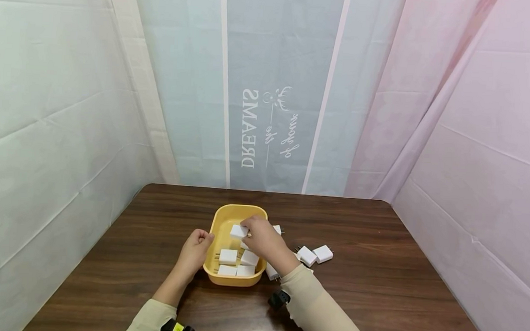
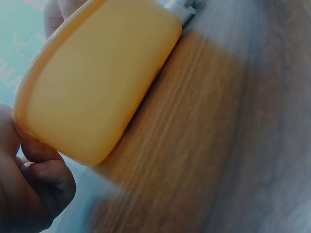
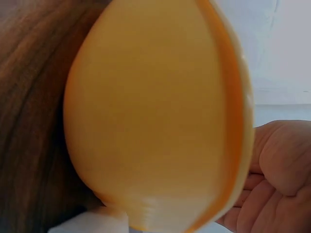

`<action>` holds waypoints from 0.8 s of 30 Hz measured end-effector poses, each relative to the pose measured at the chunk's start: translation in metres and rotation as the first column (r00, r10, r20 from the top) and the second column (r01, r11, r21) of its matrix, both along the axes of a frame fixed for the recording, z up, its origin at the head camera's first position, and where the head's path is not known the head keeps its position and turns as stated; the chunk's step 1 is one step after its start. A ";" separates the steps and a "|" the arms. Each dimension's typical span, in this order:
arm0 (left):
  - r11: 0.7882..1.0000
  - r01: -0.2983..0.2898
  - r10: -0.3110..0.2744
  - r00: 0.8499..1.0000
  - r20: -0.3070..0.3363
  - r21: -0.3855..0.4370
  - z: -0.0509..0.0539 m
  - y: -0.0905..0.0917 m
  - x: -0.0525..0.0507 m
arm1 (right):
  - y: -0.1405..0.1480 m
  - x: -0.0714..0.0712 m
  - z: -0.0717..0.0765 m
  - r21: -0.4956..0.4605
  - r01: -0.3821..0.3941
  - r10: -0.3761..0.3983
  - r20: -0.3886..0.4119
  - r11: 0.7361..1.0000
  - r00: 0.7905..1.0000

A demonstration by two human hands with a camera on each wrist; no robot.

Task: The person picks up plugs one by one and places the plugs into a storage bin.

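A yellow oblong tub (image 1: 233,281) with rounded corners stands upright on the bench, nearer its far edge and a little left of centre, its rim pinched by the left hand (image 1: 195,250). White blocky plugs (image 1: 228,256) lie inside, mostly toward the tub's near end, some with prongs facing its left wall. The right hand (image 1: 264,240) pinches another plug within the rim. More plugs lie along the tub's right side and loosely toward the bench's right edge.
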State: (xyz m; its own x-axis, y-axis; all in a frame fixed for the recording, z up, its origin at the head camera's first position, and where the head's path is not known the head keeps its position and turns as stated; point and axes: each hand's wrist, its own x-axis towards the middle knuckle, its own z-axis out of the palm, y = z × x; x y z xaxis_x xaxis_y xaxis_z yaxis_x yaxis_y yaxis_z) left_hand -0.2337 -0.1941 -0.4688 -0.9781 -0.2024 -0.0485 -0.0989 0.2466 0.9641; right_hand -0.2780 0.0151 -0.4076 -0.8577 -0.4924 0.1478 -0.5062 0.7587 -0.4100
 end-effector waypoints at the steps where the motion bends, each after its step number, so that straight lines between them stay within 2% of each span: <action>1: 1.000 0.000 0.000 1.000 0.000 0.001 0.000 0.000 0.000 | -0.001 0.000 -0.001 0.001 -0.001 0.001 0.004 1.000 1.000; 4: 1.000 0.001 -0.001 1.000 -0.001 0.006 0.000 0.000 0.001 | -0.003 0.001 -0.002 -0.002 -0.002 0.002 0.014 1.000 1.000; 11: 1.000 -0.004 0.004 1.000 -0.002 0.001 0.000 0.001 0.000 | -0.008 0.001 -0.005 0.014 -0.021 0.021 -0.019 1.000 1.000; 18: 1.000 -0.002 0.002 1.000 0.008 -0.008 -0.001 0.000 -0.001 | -0.012 -0.001 -0.011 0.037 -0.019 0.018 0.020 0.999 1.000; 24: 1.000 -0.009 0.010 1.000 0.006 -0.021 0.000 -0.001 0.000 | -0.017 -0.004 -0.016 0.075 -0.039 0.040 -0.005 0.996 0.999</action>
State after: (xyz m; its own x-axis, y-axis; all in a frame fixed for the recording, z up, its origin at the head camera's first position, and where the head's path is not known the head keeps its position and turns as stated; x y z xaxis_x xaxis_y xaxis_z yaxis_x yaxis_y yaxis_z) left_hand -0.2339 -0.1956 -0.4690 -0.9758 -0.2128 -0.0502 -0.1073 0.2662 0.9579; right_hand -0.2817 -0.0015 -0.4238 -0.8364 -0.5358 0.1153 -0.5391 0.7663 -0.3496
